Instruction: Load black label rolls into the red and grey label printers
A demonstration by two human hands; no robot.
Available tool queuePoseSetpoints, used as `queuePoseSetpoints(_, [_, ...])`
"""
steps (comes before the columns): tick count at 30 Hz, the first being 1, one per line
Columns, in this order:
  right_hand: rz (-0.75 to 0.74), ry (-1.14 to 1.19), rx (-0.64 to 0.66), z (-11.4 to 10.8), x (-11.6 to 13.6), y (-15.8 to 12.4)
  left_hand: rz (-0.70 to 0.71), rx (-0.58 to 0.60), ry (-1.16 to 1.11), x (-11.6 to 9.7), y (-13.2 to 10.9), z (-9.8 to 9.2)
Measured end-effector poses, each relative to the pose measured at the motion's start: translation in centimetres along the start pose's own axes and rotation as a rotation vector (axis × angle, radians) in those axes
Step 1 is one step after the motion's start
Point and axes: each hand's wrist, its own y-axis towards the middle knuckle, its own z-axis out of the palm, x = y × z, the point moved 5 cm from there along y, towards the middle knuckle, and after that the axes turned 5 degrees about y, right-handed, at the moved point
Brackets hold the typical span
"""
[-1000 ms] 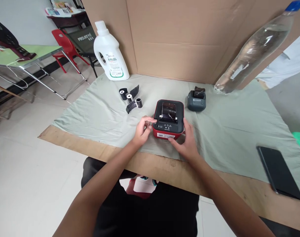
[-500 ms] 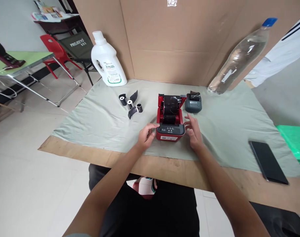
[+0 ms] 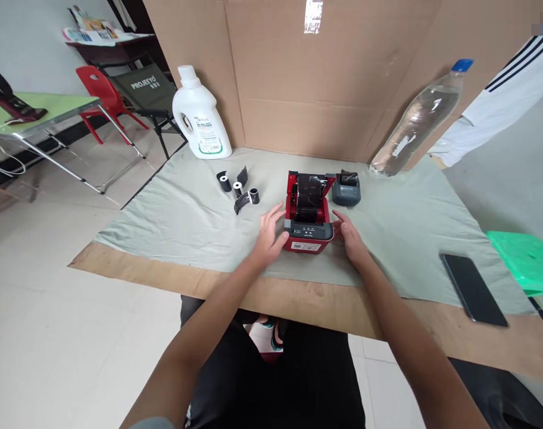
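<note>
A small red label printer (image 3: pixel 308 231) stands on the grey-green cloth (image 3: pixel 186 220) with its lid (image 3: pixel 308 189) raised, showing a dark roll inside. My left hand (image 3: pixel 270 231) lies flat against its left side, fingers stretched out and thumb at the front corner. On the right side rests my right hand (image 3: pixel 348 237), fingers extended along the casing. Neither hand holds anything else.
A smaller grey printer (image 3: pixel 346 190) sits just behind right. Several black rolls (image 3: pixel 238 189) lie behind left. A white detergent bottle (image 3: pixel 200 119) and a leaning clear bottle (image 3: pixel 414 122) stand against the cardboard wall (image 3: pixel 298 71). A phone (image 3: pixel 473 289) lies right; another person's white sleeve (image 3: pixel 499 101) is far right.
The printer's lid went from closed to open. Both hands moved from its front and lid to lie flat along its two sides.
</note>
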Motion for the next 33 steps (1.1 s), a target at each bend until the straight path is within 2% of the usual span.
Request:
queuePoseSetpoints(3, [0.11, -0.07, 0.036, 0.6, 0.3, 1.1, -0.093, 0.115, 0.039, 0.1, 1.2, 0.3])
queuePoseSetpoints(6, [0.227, -0.214, 0.04, 1.3, 0.7, 2.4, -0.106, 0.199, -0.042, -0.6, 2.3, 0.3])
queuePoseSetpoints(8, [0.256, -0.363, -0.038, 1.6, 0.9, 3.0, -0.108, 0.176, -0.129, -1.2, 3.2, -0.2])
queuePoseSetpoints(11, [0.188, -0.534, -0.189, 1.8, 1.2, 3.0, -0.132, 0.162, -0.279, -2.2, 5.0, -0.9])
queuePoseSetpoints(13, [0.151, -0.522, -0.209, 1.9, 1.1, 2.7, -0.154, 0.258, -0.33, -2.9, 6.7, -0.8])
queuePoseSetpoints(16, [0.138, -0.359, -0.229, 1.5, 0.7, 2.5, -0.151, 0.499, -0.334, -3.7, 9.4, 0.5])
queuePoseSetpoints(18, [0.126, -0.279, -0.249, 1.1, 0.6, 2.5, -0.108, 0.622, -0.262, -3.8, 11.1, 1.5])
queuePoseSetpoints(20, [0.111, -0.269, -0.242, 0.9, 0.7, 2.6, -0.048, 0.698, -0.078, -3.5, 12.4, 2.5])
queuePoseSetpoints(24, [0.107, -0.223, -0.233, 0.9, 0.4, 2.7, 0.008, 0.737, 0.427, -3.0, 13.2, 3.5])
queuePoseSetpoints(26, [0.116, -0.191, -0.24, 0.9, 0.2, 2.7, 0.022, 0.765, 0.564, -3.1, 13.0, 3.6])
queuePoseSetpoints(30, [0.114, -0.165, -0.233, 0.9, 0.1, 2.8, -0.031, 0.877, 0.563, -3.0, 12.5, 3.8])
queuePoseSetpoints(33, [0.125, -0.132, -0.224, 0.9, 0.1, 2.7, -0.083, 0.885, 0.522, -2.7, 12.5, 4.0])
